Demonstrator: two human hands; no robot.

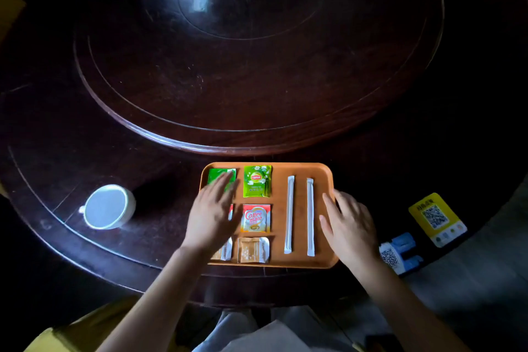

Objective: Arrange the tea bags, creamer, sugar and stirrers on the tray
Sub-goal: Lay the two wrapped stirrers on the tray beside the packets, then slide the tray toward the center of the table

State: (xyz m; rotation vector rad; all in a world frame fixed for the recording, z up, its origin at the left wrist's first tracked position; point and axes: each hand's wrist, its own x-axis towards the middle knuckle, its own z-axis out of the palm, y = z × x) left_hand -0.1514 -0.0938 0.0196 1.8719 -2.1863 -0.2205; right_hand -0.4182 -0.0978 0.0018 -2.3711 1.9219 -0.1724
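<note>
An orange tray (278,263) lies at the table's near edge. On it are two green tea bags (257,181) (217,175), a red creamer packet (256,218) with a second one mostly hidden, two brown sugar packets (253,250) (225,251), and two white wrapped stirrers (289,214) (310,217) lying parallel on the right. My left hand (213,216) hovers flat and blurred over the left column, fingers spread, holding nothing. My right hand (348,227) rests flat on the tray's right rim, fingers apart.
A white cup (108,206) stands left of the tray. A yellow QR-code card (437,218) and a blue-and-white QR stand (398,254) sit to the right. A large raised turntable (243,66) fills the dark round table behind the tray.
</note>
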